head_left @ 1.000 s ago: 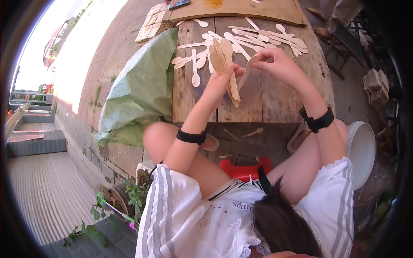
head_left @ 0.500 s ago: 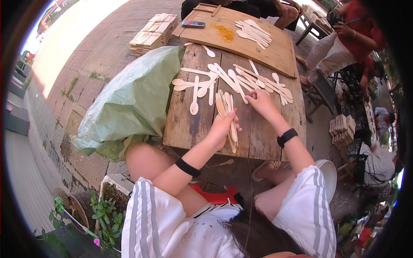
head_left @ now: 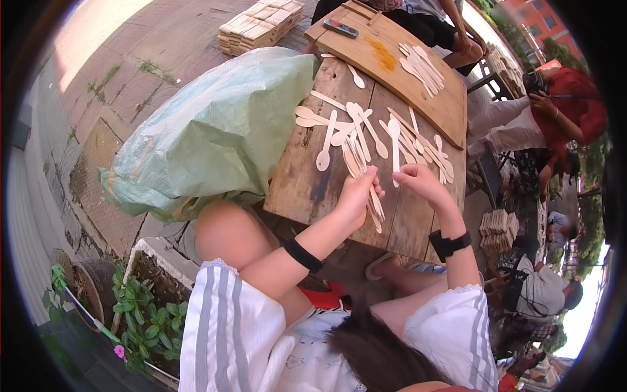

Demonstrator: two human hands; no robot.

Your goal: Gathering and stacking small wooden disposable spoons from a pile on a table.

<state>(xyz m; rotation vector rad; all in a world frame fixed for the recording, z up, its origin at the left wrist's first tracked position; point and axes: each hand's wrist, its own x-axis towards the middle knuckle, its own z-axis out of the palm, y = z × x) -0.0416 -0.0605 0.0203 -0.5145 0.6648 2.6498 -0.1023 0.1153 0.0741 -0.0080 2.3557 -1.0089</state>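
Note:
My left hand [head_left: 359,197] is closed round a bundle of wooden spoons [head_left: 354,161], held at a slant above the near part of the plank table [head_left: 307,189]. Just to the right, my right hand [head_left: 423,183] pinches one pale wooden spoon [head_left: 394,136] by its handle end, the bowl pointing away from me. Beyond both hands, loose wooden spoons [head_left: 326,144] lie crisscrossed on the planks. Those on the right [head_left: 439,157] overlap in a heap.
A large green woven sack [head_left: 215,130] bulges against the table's left side. Across the far end rests a wooden board [head_left: 359,49] bearing a phone [head_left: 340,28], yellow rubber bands [head_left: 381,53] and more spoons [head_left: 421,67]. Stacked wooden bundles [head_left: 258,29] stand behind. Other people are nearby.
My right hand has picked up a single spoon from the table and brought it closer to the bundle. The view has turned, so the table appears tilted and shifted right.

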